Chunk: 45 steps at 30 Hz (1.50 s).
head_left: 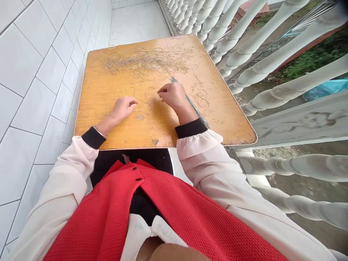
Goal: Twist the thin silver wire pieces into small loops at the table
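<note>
My left hand and my right hand rest above a worn yellow-brown wooden tabletop. The fingertips of my left hand pinch a thin silver wire bent into a loop. My right fingertips are closed on another thin wire. Under my right wrist lies a bundle of straight metal wires, running diagonally. A tangled mass of wire loops spreads across the far part of the table. Looser wire loops lie to the left of my left hand, and a small looped wire sits right of the bundle.
A white tiled wall runs along the table's left side. White turned balusters line the right side, with a railing beyond the table's right corner. My cream sleeves and red knit vest fill the lower view.
</note>
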Available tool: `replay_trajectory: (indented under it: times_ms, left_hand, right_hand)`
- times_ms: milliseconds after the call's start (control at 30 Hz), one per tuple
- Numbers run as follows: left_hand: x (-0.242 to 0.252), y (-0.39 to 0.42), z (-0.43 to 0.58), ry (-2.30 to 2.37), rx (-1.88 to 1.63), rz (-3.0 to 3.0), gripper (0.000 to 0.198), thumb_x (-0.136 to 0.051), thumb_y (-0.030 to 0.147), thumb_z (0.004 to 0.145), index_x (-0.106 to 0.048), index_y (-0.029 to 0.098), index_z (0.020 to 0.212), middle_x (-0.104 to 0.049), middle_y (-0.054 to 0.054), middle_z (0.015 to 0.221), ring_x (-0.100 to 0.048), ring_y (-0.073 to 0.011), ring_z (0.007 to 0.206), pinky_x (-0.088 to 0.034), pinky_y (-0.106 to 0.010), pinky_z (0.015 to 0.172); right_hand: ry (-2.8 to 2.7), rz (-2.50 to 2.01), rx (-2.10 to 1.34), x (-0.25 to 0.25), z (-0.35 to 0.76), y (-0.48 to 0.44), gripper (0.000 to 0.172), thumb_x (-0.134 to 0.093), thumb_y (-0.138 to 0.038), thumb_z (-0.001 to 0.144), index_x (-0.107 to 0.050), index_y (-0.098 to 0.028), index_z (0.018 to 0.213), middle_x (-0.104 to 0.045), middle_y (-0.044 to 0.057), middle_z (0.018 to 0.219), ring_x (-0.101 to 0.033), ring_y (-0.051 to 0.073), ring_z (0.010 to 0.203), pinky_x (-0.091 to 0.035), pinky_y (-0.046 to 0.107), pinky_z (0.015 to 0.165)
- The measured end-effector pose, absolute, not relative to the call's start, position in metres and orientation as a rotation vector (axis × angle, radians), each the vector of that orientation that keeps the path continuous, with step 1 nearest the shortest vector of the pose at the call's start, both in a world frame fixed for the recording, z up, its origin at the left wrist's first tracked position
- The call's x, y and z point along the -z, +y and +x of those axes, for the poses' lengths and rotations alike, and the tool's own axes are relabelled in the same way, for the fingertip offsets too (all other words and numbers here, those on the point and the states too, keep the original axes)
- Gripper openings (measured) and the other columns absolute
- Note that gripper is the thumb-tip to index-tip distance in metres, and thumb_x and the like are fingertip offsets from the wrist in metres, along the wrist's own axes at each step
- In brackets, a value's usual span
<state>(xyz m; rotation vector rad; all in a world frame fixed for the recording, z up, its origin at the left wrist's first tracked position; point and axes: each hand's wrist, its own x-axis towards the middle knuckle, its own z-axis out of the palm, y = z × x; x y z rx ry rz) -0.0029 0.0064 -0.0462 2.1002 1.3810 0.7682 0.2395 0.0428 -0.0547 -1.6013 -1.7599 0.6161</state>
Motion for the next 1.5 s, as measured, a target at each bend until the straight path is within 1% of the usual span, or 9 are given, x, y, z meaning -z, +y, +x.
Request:
replay_trajectory:
  times_ms: [200,433,733,867,1000,1133,1267,1367,1500]
  left_hand:
    - [0.055,-0.011,0.002,1.288,-0.450,2.584,0.019,-0.063,0.015,0.094,-0.079,0.015,0.104,-0.074,-0.011,0.107,-0.068,-0.0222,0.095,-0.052,-0.036,0.085]
    - [0.050,-0.021,0.017,1.333,-0.188,2.774,0.026,-0.050,0.012,0.101,-0.075,0.013,0.099,-0.066,-0.017,0.123,-0.064,-0.0269,0.111,-0.052,-0.038,0.087]
    - [0.035,-0.016,0.035,1.100,0.056,3.061,0.044,-0.030,0.003,0.101,-0.073,0.009,0.106,-0.068,-0.021,0.125,-0.061,-0.0319,0.127,-0.052,-0.038,0.091]
    - [0.027,-0.009,0.038,1.044,-0.047,3.115,0.047,-0.026,0.005,0.102,-0.071,0.009,0.113,-0.067,-0.022,0.132,-0.060,-0.0336,0.129,-0.051,-0.044,0.097]
    - [0.031,-0.001,0.033,1.022,-0.423,2.957,0.042,-0.029,0.012,0.105,-0.070,0.013,0.112,-0.067,-0.020,0.125,-0.062,-0.0325,0.126,-0.049,-0.046,0.102]
    - [0.041,-0.003,0.030,1.014,-0.608,2.896,0.042,-0.029,0.016,0.108,-0.070,0.013,0.118,-0.070,-0.020,0.117,-0.064,-0.0304,0.122,-0.050,-0.044,0.100]
    - [0.047,-0.012,0.029,1.011,-0.504,2.967,0.047,-0.025,0.015,0.107,-0.072,0.010,0.109,-0.071,-0.022,0.112,-0.068,-0.0290,0.108,-0.051,-0.045,0.095]
    - [0.049,-0.014,0.024,1.015,-0.475,2.881,0.035,-0.037,0.015,0.105,-0.072,0.013,0.098,-0.072,-0.019,0.108,-0.069,-0.0263,0.099,-0.053,-0.041,0.091]
    - [0.043,-0.006,0.014,1.213,-0.896,2.265,0.014,-0.058,0.022,0.102,-0.070,0.017,0.098,-0.074,-0.008,0.098,-0.070,-0.0162,0.089,-0.054,-0.029,0.084]
  right_hand:
    - [-1.740,-1.669,-0.492,0.058,0.242,0.047,0.013,-0.069,-0.014,0.087,-0.078,-0.023,0.084,-0.072,0.005,0.070,-0.075,0.028,0.088,-0.058,0.044,0.093]
    - [-1.662,-1.726,-0.585,0.050,0.233,0.038,0.009,-0.070,-0.019,0.088,-0.076,-0.019,0.082,-0.071,0.004,0.068,-0.075,0.026,0.075,-0.061,0.041,0.082]
    - [-1.666,-1.816,-0.635,0.038,0.227,0.029,0.022,-0.065,-0.011,0.088,-0.068,-0.019,0.068,-0.071,0.005,0.065,-0.074,0.024,0.075,-0.060,0.038,0.085]
    - [-1.620,-1.809,-0.779,0.036,0.224,0.029,0.034,-0.066,-0.017,0.096,-0.064,-0.019,0.062,-0.066,0.005,0.058,-0.066,0.019,0.060,-0.057,0.033,0.070]
    - [-1.413,-1.704,-1.041,0.032,0.219,0.028,0.035,-0.067,-0.025,0.101,-0.067,-0.017,0.067,-0.068,0.005,0.060,-0.056,0.012,0.047,-0.048,0.026,0.056]
    - [-1.241,-1.513,-1.308,0.031,0.215,0.026,0.028,-0.077,-0.021,0.095,-0.068,-0.016,0.069,-0.069,0.004,0.061,-0.049,0.008,0.044,-0.036,0.021,0.045]
    - [-1.149,-1.321,-1.319,0.030,0.210,0.022,0.019,-0.080,-0.012,0.086,-0.068,-0.016,0.073,-0.068,0.001,0.061,-0.044,0.005,0.044,-0.032,0.019,0.042]
    - [-1.170,-1.272,-1.257,0.029,0.207,0.018,0.011,-0.080,-0.014,0.084,-0.070,-0.016,0.079,-0.068,0.000,0.061,-0.044,0.005,0.044,-0.032,0.019,0.043]
    - [-1.277,-1.189,-1.281,0.030,0.200,0.012,0.008,-0.080,-0.020,0.082,-0.073,-0.016,0.083,-0.068,-0.001,0.059,-0.044,0.006,0.045,-0.030,0.019,0.042]
